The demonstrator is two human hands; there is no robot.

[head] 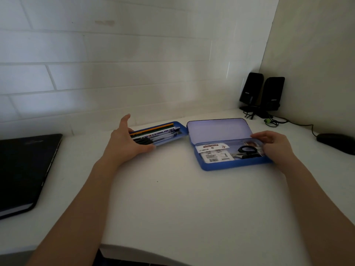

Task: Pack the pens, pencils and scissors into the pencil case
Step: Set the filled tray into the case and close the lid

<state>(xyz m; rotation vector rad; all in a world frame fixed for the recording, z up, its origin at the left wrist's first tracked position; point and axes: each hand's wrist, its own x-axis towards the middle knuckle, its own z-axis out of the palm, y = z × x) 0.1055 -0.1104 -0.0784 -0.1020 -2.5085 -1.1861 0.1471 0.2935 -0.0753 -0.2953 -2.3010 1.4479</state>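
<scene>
A white tiled wall backs a pale surface, with a closed dark laptop lying at the far left. Next along, the left hand is spread wide, fingers straight and thumb raised, cupping the near end of a blue insert tray where the pens and pencils lie side by side; it grips nothing. If that hand lifts the tray by one end, I'd expect the pens to slide out. Just right of the tray sits the open pencil case, lid up, scissors lying inside beside a sticky-note packet. The right hand has its fingers curled at the case's right end, apparently pinching its edge, though I cannot tell exactly what they hold. The tray could jam on the scissors' handles when lowered in. Speakers and a mouse stand far right.
</scene>
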